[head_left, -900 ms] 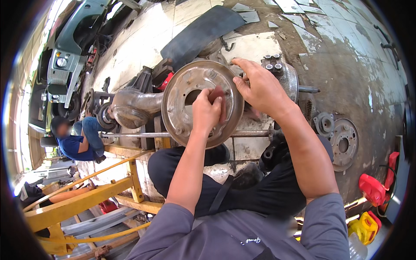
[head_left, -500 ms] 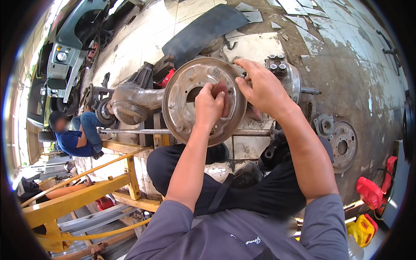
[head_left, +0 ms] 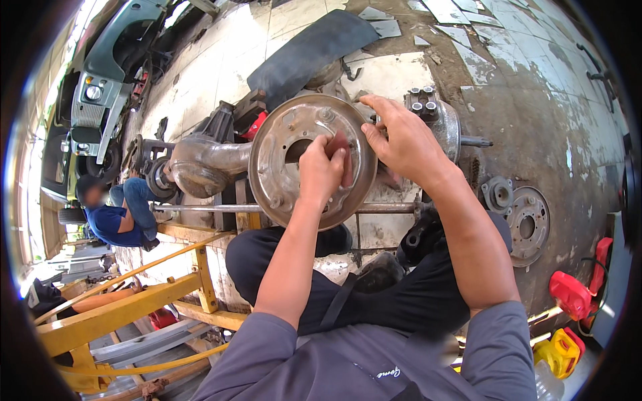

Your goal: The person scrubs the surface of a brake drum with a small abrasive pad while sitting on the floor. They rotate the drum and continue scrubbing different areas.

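As the right hand (head_left: 404, 139) arches, the left hand (head_left: 321, 170) pinches, perhaps, sandpaper (head_left: 347, 171).

The left forearm (head_left: 289, 264) reaches up and slightly right, wrist nearly straight. The left hand (head_left: 322, 172) is closed, its fingers curled and its thumb bent in close to the forefinger. The right forearm (head_left: 473, 230) slants up and left. The right hand (head_left: 409, 142) is loosely spread, back upward, its thumb apart from the outstretched, slightly bent fingers.
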`<move>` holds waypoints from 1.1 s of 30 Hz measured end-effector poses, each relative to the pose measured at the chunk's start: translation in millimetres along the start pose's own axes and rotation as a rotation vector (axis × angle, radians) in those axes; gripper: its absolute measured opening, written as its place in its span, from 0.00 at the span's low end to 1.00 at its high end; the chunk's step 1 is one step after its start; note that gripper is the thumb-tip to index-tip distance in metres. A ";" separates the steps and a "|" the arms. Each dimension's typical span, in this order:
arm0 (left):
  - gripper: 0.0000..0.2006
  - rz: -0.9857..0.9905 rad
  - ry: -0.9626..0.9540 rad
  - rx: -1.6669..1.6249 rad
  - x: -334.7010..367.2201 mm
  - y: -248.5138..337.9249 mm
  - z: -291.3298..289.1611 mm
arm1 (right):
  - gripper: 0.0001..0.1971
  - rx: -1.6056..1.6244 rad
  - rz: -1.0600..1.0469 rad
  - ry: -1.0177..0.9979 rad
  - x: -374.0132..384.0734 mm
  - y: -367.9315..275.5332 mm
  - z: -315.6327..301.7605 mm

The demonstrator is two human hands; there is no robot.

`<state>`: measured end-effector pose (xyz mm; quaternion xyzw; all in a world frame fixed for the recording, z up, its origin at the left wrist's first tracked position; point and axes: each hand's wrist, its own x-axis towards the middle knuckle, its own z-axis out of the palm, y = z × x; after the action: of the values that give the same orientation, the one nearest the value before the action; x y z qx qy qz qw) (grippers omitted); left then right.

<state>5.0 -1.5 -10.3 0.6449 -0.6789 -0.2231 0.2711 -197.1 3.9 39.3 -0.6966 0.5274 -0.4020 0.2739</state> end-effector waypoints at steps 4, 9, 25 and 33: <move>0.14 -0.069 -0.010 -0.099 -14.3 6.4 -3.5 | 0.21 -0.003 -0.005 0.010 1.7 0.5 -1.4; 0.14 -0.023 0.030 -0.012 4.8 9.1 -4.0 | 0.21 0.008 -0.006 0.004 -0.5 -0.5 0.3; 0.18 -0.044 -0.005 -0.034 -10.9 -1.5 -11.7 | 0.21 -0.015 -0.008 -0.001 2.5 1.4 2.9; 0.17 0.009 -0.086 0.006 -5.8 -7.9 -11.1 | 0.21 -0.008 0.013 -0.016 2.2 4.2 5.5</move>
<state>18.4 4.2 -7.6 0.6324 -0.6935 -0.2473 0.2407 -194.3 0.4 33.6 -0.6975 0.5311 -0.3926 0.2780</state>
